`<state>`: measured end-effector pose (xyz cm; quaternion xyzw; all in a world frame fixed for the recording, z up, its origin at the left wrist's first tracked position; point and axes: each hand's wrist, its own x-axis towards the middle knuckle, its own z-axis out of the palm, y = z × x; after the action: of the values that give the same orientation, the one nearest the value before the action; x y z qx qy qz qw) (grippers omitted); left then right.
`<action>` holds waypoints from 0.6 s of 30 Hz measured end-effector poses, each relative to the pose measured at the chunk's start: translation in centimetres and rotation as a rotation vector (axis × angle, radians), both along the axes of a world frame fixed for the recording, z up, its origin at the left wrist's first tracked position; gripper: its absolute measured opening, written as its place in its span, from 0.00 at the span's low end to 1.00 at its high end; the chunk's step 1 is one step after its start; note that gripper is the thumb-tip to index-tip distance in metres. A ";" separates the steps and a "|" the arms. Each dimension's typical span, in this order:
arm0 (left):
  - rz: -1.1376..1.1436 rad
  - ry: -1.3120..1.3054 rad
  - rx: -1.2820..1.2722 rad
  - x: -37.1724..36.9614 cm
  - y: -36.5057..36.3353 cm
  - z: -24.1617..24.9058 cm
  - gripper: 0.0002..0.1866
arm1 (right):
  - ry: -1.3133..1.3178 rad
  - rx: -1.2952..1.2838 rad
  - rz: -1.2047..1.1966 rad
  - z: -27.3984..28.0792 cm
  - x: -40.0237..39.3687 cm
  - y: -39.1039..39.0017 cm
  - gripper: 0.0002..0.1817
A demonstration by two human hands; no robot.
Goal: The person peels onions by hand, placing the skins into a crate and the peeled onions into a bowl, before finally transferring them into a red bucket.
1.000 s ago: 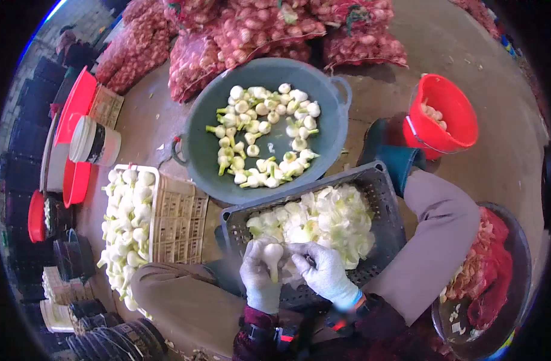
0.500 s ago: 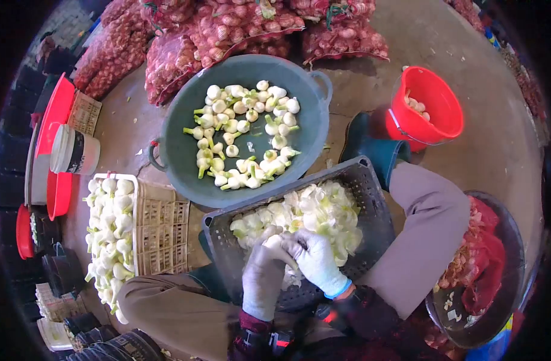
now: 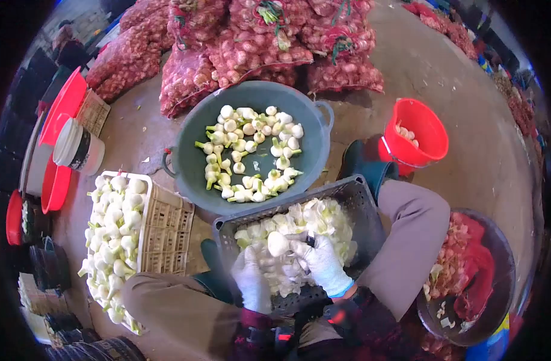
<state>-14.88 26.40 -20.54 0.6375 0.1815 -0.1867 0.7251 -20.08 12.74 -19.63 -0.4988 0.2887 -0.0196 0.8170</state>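
Note:
Over the dark crate (image 3: 375,225) of pale peelings, my gloved right hand (image 3: 323,262) is closed on a white garlic bulb (image 3: 278,245). A small dark object (image 3: 311,240) shows between its fingers, too small to name. My gloved left hand (image 3: 250,278) is just left of the bulb, apart from it, with its fingers partly curled and nothing visible in them. Beyond the crate, a large green-grey basin (image 3: 194,126) holds many trimmed garlic bulbs (image 3: 239,144). At the left, more white bulbs (image 3: 116,222) fill a cream plastic basket (image 3: 167,231).
Red net sacks of garlic (image 3: 257,48) are piled behind the basin. A red bucket (image 3: 415,135) with some bulbs stands at the right. Below it, a dark bowl (image 3: 507,271) holds red netting and skins. A white bucket (image 3: 80,147) and red tubs (image 3: 59,186) line the left.
My hands have separated; the left moved left and let go of the bulb, which is now held up in my right hand. The view has tilted, so the surroundings sit slightly lower.

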 end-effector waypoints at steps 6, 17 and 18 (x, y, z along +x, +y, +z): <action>-0.262 -0.295 -0.242 -1.0 0.3 -1.6 0.44 | 0.060 -0.149 -0.090 -0.7 -0.3 -0.9 0.10; -0.001 -0.777 0.452 1.0 11.7 15.9 0.24 | 0.064 -0.090 -0.215 -3.9 -1.2 -4.3 0.08; 0.303 -0.622 0.281 1.6 13.6 18.0 0.23 | 0.078 -0.140 -0.174 -4.1 -1.2 -4.7 0.08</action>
<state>-13.29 39.97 -2.57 0.7229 0.0687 0.1519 0.6705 -21.26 8.02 -23.74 -0.5279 0.3607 -0.0911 0.7635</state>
